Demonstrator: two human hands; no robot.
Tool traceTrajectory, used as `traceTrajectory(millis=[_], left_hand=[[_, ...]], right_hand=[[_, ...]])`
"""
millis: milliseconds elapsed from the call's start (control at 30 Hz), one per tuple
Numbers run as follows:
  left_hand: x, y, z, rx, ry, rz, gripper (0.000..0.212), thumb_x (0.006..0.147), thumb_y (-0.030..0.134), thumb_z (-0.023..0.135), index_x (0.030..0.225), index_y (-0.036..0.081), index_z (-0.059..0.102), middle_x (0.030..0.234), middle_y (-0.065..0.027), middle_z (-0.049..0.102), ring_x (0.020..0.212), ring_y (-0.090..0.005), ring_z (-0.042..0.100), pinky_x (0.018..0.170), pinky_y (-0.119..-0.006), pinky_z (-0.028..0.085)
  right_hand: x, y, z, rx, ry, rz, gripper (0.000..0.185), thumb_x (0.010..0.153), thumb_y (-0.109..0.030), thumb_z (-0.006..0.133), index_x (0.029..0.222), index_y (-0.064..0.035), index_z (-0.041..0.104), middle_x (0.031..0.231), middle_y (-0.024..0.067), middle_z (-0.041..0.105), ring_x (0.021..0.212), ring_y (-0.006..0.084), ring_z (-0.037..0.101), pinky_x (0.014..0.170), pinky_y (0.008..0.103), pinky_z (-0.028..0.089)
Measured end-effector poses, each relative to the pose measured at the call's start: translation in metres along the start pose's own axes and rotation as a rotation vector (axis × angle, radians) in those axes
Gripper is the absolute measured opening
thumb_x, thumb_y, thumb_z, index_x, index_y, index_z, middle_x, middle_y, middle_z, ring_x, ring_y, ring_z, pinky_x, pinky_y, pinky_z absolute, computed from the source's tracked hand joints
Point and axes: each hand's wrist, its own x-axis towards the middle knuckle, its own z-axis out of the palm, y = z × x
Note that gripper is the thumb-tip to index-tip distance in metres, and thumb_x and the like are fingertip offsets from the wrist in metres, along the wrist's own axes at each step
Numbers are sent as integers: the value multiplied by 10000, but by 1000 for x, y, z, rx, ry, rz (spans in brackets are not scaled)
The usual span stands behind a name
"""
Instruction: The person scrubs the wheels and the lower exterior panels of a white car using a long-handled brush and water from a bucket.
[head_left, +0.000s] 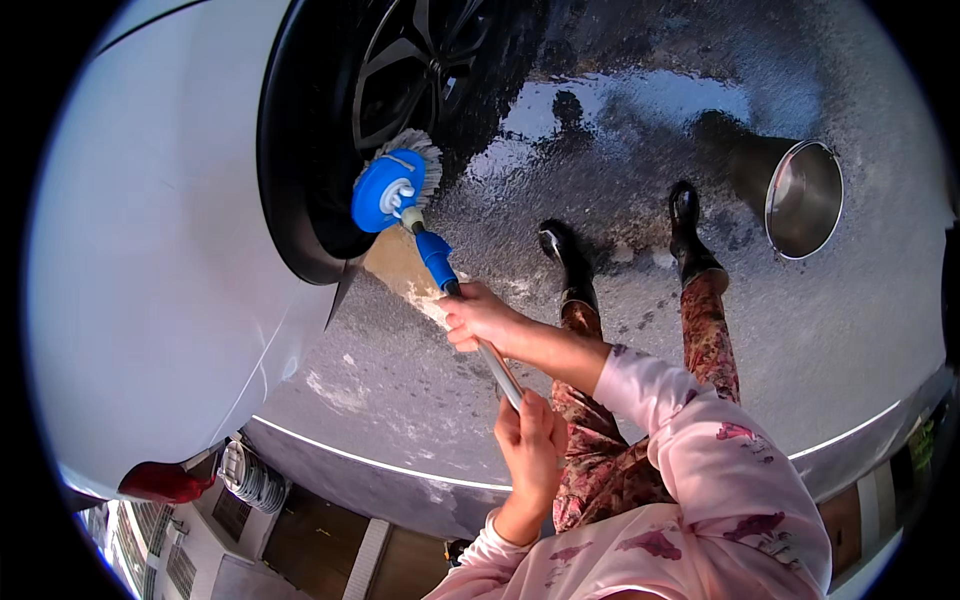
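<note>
A long-handled wash mop (390, 187) with a blue round head and a grey-white fringe lies against or just in front of the tyre, below a dark alloy wheel (433, 67); contact is hard to tell. Its metal pole slants down towards me. My right hand (480, 319) is closed round the pole just below the blue joint. Lower down, my left hand (529, 442) grips the pole near its end, which is hidden. The white car (180, 240) fills the left side, with a black wheel-arch trim (307, 251) around the wheel.
A metal bucket (804, 201) stands on the wet pavement (637, 150) at the right. Black rubber boots (574, 259) are on my feet, between car and bucket. A low wall (360, 469) runs behind me, with buildings beyond. A red tail light (166, 482) is at the car's lower corner.
</note>
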Motion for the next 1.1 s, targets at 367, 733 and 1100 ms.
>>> traceTrajectory(millis=[367, 733, 1100], left_hand=[[8, -30, 25, 108, -45, 110, 210, 908, 204, 420, 745, 97, 341, 514, 61, 274, 375, -22, 218, 328, -183, 208], [130, 14, -23, 108, -111, -28, 273, 883, 181, 443, 633, 96, 373, 446, 57, 265, 301, -48, 227, 270, -218, 194], [50, 17, -36, 241, -29, -13, 215, 874, 134, 446, 673, 79, 393, 472, 53, 280, 324, -26, 210, 293, -204, 162]], right_hand=[[-34, -40, 8, -265, 16, -245, 184, 856, -134, 439, 703, -116, 340, 506, -45, 318, 336, 48, 315, 288, 230, 226], [105, -64, -35, -550, 502, -341, 146, 835, -134, 464, 728, -45, 419, 505, 38, 413, 357, 149, 413, 305, 303, 299], [45, -12, -7, -139, 303, -264, 92, 827, -64, 455, 755, -66, 398, 511, -19, 358, 347, 85, 367, 275, 256, 261]])
